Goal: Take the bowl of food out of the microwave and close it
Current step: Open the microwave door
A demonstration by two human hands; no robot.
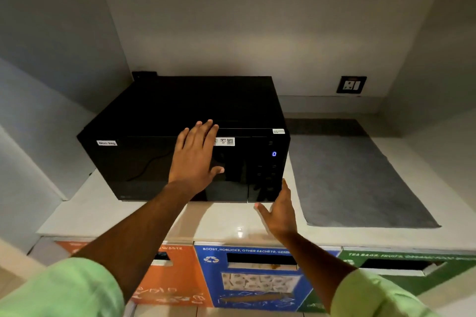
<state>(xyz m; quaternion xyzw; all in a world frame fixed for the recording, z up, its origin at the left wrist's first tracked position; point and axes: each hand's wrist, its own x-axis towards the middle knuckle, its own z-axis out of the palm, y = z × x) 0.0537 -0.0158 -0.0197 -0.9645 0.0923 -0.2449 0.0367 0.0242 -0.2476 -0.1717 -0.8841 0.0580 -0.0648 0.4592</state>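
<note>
A black microwave [144, 157] stands on a white counter [103, 216] with its door shut and a blue "0" lit on the control panel [274, 154]. My left hand [195, 159] lies flat against the upper middle of the door, fingers spread, holding nothing. My right hand [279, 210] hovers open at the microwave's lower right corner, just below the control panel. No bowl is in view; the dark door glass hides the inside.
A grey mat [358, 183] covers the counter to the right of the microwave. A wall socket [351, 84] sits on the back wall. Below the counter front are orange [177, 278], blue [213, 280] and green [401, 278] waste bins. Walls close in on both sides.
</note>
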